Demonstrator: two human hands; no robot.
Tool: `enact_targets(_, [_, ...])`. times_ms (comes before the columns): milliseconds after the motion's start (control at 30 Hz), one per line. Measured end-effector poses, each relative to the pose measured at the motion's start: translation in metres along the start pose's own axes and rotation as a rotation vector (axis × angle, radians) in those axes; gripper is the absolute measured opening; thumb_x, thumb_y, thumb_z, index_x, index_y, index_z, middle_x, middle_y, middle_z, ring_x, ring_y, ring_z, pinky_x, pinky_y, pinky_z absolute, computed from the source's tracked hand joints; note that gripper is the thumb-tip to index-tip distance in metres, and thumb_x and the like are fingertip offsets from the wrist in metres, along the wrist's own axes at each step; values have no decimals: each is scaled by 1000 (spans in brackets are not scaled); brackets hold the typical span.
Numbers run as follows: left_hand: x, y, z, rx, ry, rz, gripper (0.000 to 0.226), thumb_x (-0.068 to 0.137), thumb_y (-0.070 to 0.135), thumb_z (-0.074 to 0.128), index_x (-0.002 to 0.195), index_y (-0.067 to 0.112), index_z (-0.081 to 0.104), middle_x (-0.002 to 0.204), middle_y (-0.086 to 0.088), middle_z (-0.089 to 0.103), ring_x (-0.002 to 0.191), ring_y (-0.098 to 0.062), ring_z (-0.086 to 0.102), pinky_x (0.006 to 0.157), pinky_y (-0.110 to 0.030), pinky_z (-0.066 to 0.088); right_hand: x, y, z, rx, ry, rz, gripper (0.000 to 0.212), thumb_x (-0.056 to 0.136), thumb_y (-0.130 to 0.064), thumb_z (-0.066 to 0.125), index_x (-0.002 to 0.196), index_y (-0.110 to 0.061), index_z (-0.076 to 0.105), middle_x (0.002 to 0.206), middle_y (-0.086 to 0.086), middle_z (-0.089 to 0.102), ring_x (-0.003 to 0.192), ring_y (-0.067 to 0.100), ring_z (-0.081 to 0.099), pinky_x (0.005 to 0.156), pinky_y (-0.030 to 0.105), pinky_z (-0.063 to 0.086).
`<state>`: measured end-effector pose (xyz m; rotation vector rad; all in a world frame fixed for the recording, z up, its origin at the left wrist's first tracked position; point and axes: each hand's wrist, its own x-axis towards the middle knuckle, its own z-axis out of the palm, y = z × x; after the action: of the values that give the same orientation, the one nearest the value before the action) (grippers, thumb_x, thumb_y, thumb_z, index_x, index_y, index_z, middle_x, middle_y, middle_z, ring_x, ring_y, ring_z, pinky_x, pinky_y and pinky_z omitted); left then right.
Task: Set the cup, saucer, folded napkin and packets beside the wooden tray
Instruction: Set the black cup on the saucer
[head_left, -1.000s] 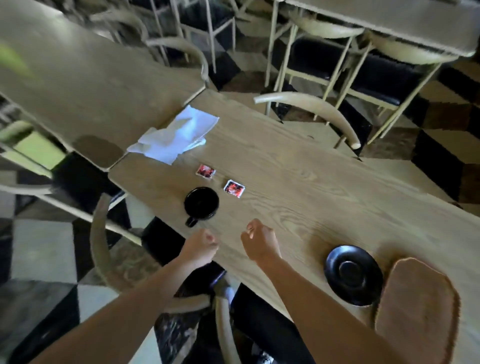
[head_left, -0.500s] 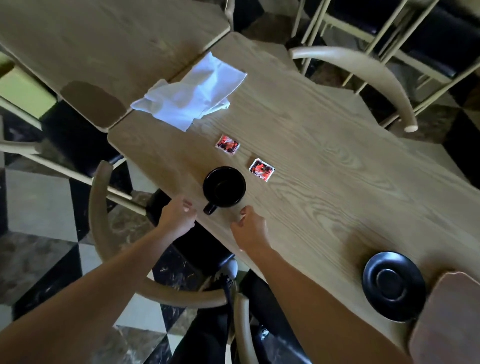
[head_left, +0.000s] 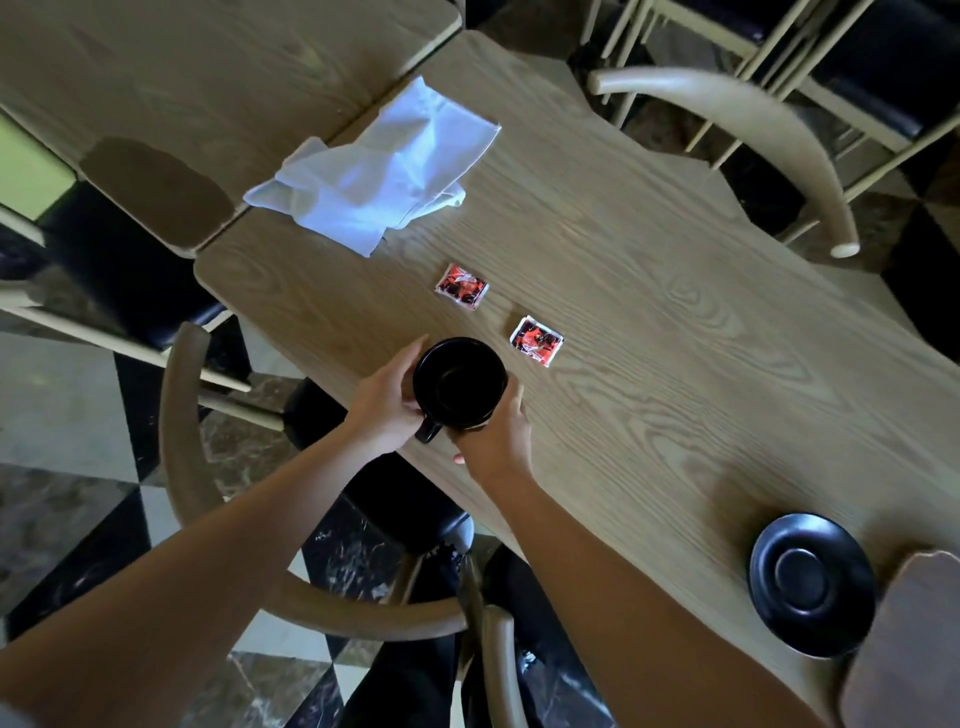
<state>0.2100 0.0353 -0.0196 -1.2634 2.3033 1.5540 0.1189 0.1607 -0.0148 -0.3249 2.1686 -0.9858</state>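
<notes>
A black cup (head_left: 460, 383) is seen standing upright near the front edge of a long wooden table (head_left: 675, 322), with its small handle turned toward the person. It is clasped from both sides: the left hand (head_left: 387, 402) is curved against its left wall, with the fingers wrapped round the rim side, and the right hand (head_left: 493, 431) is pressed against its lower right wall. The cup is thus held between the two hands; whether it is lifted off the table or resting on it cannot be told.

Just beyond the cup, two small red and black packets are laid flat on the table, apart from one another: one packet (head_left: 536, 340) just beside the cup on its far right, the other packet (head_left: 462, 287) farther back and to the left. Behind them a white napkin (head_left: 374, 166) is spread loosely and crumpled across the seam where a second table (head_left: 208, 67) is butted against the first.

Well apart from the cup, toward the right end, a black saucer (head_left: 810, 582) is set flat. Just beside it, at the lower right corner of the view, the rounded edge of a wooden tray (head_left: 914, 649) is shown, partly cut off by the frame. Pale wooden chairs (head_left: 779, 119) are placed around the tables on a chequered floor (head_left: 62, 405)
</notes>
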Motion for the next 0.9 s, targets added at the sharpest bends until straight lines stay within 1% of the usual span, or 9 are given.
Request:
enact_targets(67, [0,0,1,21,-25,23,78,81,9,71,142,40,34,142,10,51,106,-11,66,99,-40,52,0,1,-1,14,-15,19,72,70,2,71,123,-30,34,121,6,49,96,31,61,41,35,58])
enact_targets(167, [-6,-1,3,42,-13,45,69,78,12,72,135,38,43,127,12,60,119,-12,56,102,-38,49,-4,4,-5,13,-34,44,73,68,5,70,122,-29,35,119,7,50,97,31,61,43,33,59])
enact_targets(300, [-27,6,16,12,-12,50,66,75,12,74,132,33,47,121,12,60,118,-14,56,101,-41,49,-18,12,-19,-50,-43,39,80,63,7,71,127,-24,35,118,4,51,103,26,59,71,43,61])
enact_targets(367, [-39,13,27,19,6,63,65,74,10,74,130,29,47,118,10,61,115,-15,57,99,-40,50,-28,18,-31,-74,-33,36,83,63,9,71,131,-22,35,118,4,51,104,24,56,77,42,58])
enact_targets(533, [-67,42,61,3,37,112,64,72,0,73,128,18,47,117,1,59,112,-19,57,92,-32,49,-51,33,-69,-56,19,0,82,63,10,69,132,-22,37,119,7,52,102,27,57,73,44,59])
enact_targets(633, [-82,60,81,5,23,149,69,63,15,78,125,23,47,115,0,63,105,-22,64,90,-45,55,-69,43,-96,-61,52,-3,77,64,7,64,127,-27,35,114,6,54,93,33,63,60,49,60])
enact_targets(700, [-90,72,95,2,1,166,74,55,26,78,121,26,47,115,1,62,101,-23,66,87,-47,56,-80,52,-117,-58,67,-3,75,66,5,60,126,-30,33,113,6,56,87,35,67,59,51,59])
enact_targets(800, [-104,97,120,68,-18,209,73,59,11,79,123,22,46,120,-4,62,97,-27,68,87,-46,55,-97,68,-149,-49,129,-12,71,67,0,59,126,-30,35,110,6,59,86,35,67,59,45,59])
enact_targets(900, [-115,120,147,98,-9,271,71,61,4,80,124,16,48,116,-6,64,103,-25,64,90,-42,54,-114,83,-178,-22,193,-1,65,68,-6,59,125,-29,38,105,4,62,88,32,66,58,36,51])
